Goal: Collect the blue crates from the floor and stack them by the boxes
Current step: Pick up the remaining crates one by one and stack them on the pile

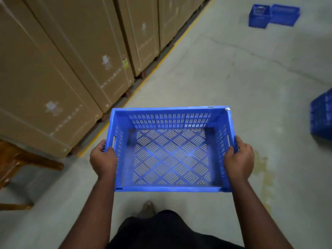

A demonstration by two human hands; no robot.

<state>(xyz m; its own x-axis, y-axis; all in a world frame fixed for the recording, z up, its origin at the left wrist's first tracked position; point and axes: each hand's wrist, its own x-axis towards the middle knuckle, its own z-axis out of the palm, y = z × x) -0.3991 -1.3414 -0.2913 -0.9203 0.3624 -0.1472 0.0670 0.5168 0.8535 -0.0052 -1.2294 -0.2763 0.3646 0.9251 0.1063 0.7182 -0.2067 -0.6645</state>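
I carry an empty blue slotted crate [169,159] in front of me, above the concrete floor. My left hand [103,159] grips its left side wall near the handle slot. My right hand [239,159] grips the right side wall the same way. A row of tall brown cardboard boxes [59,65] runs along the left. Two more blue crates [274,15] sit side by side on the floor at the far upper right. Part of another blue crate [321,115] shows at the right edge.
A yellow floor line [161,60] runs along the foot of the boxes. A wooden chair or stool [16,168] stands at the lower left. Grey concrete floor [242,72] stretches ahead, with a yellowish stain [265,177] to my right. My foot [148,207] shows below the crate.
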